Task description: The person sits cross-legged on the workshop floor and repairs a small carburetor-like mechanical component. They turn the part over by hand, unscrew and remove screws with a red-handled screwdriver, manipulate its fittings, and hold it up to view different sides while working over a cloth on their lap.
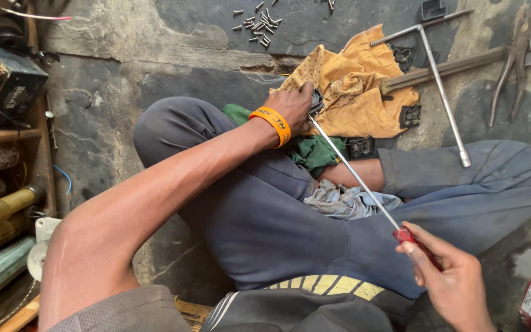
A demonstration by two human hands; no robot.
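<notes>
Right hand (453, 280) pinches a red-handled screwdriver (364, 187), tip at a small black part (316, 101) clasped by the left hand (293, 107) beside a yellow cloth (351, 92).

Cracked grey concrete floor (118, 67), wooden shelves (7, 135)

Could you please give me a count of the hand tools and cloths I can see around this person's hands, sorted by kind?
Screwdriver, red handle, in the right hand: 1
T-handle wrench: 1
Pliers: 1
Yellow cloth by the left hand: 1
Green cloth: 1
Grey cloth: 1
Total: 6
</notes>
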